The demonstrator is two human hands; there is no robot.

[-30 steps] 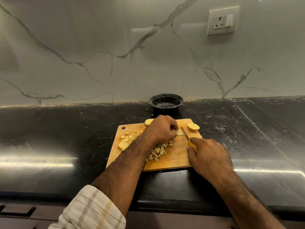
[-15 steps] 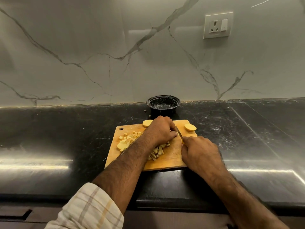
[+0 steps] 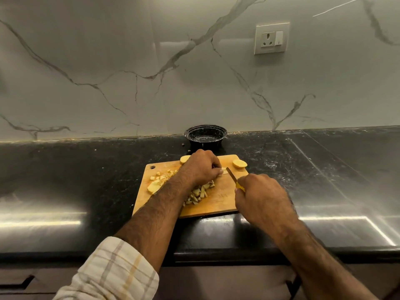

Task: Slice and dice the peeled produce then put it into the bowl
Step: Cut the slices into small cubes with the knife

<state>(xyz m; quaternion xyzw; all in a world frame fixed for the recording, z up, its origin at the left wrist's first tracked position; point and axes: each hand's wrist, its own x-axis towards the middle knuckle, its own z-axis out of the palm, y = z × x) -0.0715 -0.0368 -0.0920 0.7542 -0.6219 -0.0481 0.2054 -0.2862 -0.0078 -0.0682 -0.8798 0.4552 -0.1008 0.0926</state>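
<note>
Backsplash (image 3: 129, 61): pale polished marble slab with grey veins, fills the upper view; a white wall socket (image 3: 271, 38) sits high at right.

Countertop (image 3: 65, 180): black speckled stone, glossy, with streaks of reflected light along its front edge.

Cutting board (image 3: 218, 200): rectangular, light wood, rounded corners, a hanging hole at its far left corner; lies flat near the counter's front edge, presumably to keep the work close to the body.

Left hand (image 3: 200, 167): fingers curled down over a small pale potato piece (image 3: 224, 171) near the board's middle, fingertips tucked back, apparently to pin it and stay clear of the blade.

Right hand (image 3: 259, 195): wrapped firmly round the yellow handle of the knife (image 3: 231, 175), whose slim dark blade angles toward the held piece and just beside the left fingertips.

Bowl (image 3: 205, 136): round, black, shiny, shallow; stands against the backsplash just beyond the board, within easy reach for the transfer; no produce seen in it.

Potato sticks and dice (image 3: 200, 193): pale yellow, matte, irregular, heaped beside the left wrist; a second scatter of diced bits (image 3: 157, 180) lies toward the board's left end.

Round slices: one uncut slice (image 3: 239, 163) at the far right corner, another (image 3: 185, 159) half hidden behind the left hand.
</note>
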